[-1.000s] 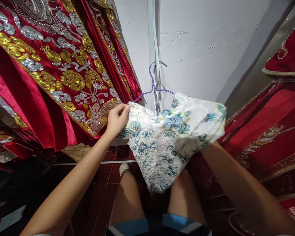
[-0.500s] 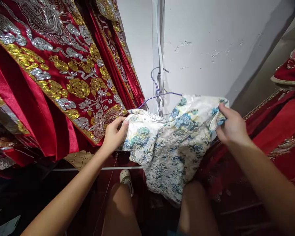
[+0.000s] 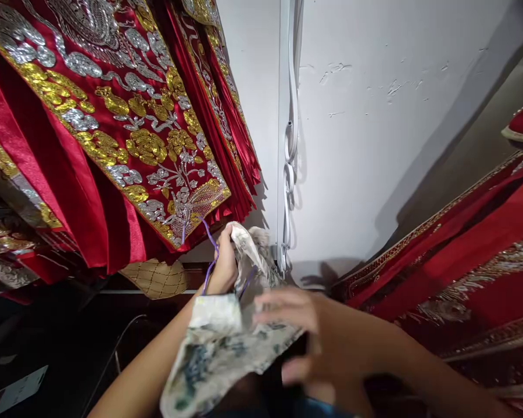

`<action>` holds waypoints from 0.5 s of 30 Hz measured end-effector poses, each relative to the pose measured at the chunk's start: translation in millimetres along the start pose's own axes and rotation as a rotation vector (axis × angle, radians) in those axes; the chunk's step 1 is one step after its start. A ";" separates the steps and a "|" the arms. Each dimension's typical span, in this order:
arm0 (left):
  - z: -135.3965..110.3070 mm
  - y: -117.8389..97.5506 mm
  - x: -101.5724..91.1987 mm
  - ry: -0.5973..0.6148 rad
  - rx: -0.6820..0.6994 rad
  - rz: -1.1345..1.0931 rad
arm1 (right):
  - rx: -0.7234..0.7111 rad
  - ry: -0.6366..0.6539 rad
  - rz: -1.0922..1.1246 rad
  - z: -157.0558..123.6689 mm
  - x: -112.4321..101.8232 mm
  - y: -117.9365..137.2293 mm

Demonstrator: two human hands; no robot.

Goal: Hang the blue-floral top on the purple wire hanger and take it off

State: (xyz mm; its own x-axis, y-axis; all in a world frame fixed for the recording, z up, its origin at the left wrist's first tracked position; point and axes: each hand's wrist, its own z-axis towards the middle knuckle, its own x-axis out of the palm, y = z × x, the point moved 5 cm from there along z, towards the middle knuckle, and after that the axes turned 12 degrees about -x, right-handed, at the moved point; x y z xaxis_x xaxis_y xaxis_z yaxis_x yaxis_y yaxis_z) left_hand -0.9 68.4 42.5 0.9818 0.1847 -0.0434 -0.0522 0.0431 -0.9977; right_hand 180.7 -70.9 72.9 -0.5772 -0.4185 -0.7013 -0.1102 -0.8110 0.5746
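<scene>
Below the red embroidered robes (image 3: 113,128) at far left, left hand (image 3: 223,268), fingers clamped on the bunched top of a white floral garment (image 3: 218,348) together with a purple wire hanger (image 3: 212,239). Draped from that fist down over the left forearm, low in the middle of the view. Looks light, soft and satiny, probably slippery. Apt to slide off the wire, so best held at collar or shoulders, cloth and hanger pinched as one. Wrist bent, forearm reaching up and forward. Just to the right, right hand (image 3: 305,331), blurred, palm down, fingers apart over the lower fold, whether touching cannot tell. Behind, white wall (image 3: 375,145) with looped cable (image 3: 290,168). Farther right, red gold-trimmed cloth (image 3: 462,255).
</scene>
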 end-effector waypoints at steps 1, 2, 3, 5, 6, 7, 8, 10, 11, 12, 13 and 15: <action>-7.4 5.5 9.2 0.080 -0.136 -0.174 | 0.080 -0.093 -0.041 -4.7 -4.5 -18.2; -16.7 7.6 21.0 0.203 -0.266 -0.328 | 0.160 -0.216 -0.108 -10.0 -13.0 -35.6; -27.5 5.2 33.4 0.350 -0.368 -0.443 | 0.239 -0.314 -0.162 -15.5 -21.3 -50.7; -49.5 -10.8 51.1 0.636 -0.426 -0.531 | 0.365 -0.393 -0.152 -24.6 -31.6 -70.8; -59.2 -21.0 55.2 0.750 -0.405 -0.532 | 0.408 -0.381 -0.076 -28.2 -32.5 -75.4; -67.4 -30.9 56.8 0.847 -0.376 -0.519 | 0.439 -0.358 0.039 -31.9 -31.2 -76.4; -73.8 -39.7 56.4 0.921 -0.349 -0.507 | 0.460 -0.346 0.174 -36.1 -29.0 -74.5; -78.5 -53.0 51.4 0.987 -0.318 -0.518 | 0.484 -0.405 0.452 -46.8 -26.4 -66.3; -76.2 -56.8 48.0 0.975 -0.309 -0.531 | 0.498 -0.476 0.572 -53.2 -27.0 -62.6; -71.0 -58.7 44.4 0.942 -0.294 -0.536 | 0.517 -0.563 0.665 -60.1 -29.2 -60.1; -63.3 -58.7 40.8 0.894 -0.266 -0.524 | 0.538 -0.671 0.725 -67.3 -33.5 -59.0; -43.5 -51.5 33.2 0.769 -0.202 -0.407 | 0.569 -0.927 0.739 -81.5 -49.0 -59.7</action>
State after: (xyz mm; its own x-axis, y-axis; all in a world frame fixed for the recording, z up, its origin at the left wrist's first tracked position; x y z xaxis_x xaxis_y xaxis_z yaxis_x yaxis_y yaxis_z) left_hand 42.3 29.6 90.1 0.7719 -0.5201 0.3656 0.2884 -0.2260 -0.9304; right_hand 281.5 -35.3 38.6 -0.9603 -0.0674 0.2705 0.2774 -0.1333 0.9515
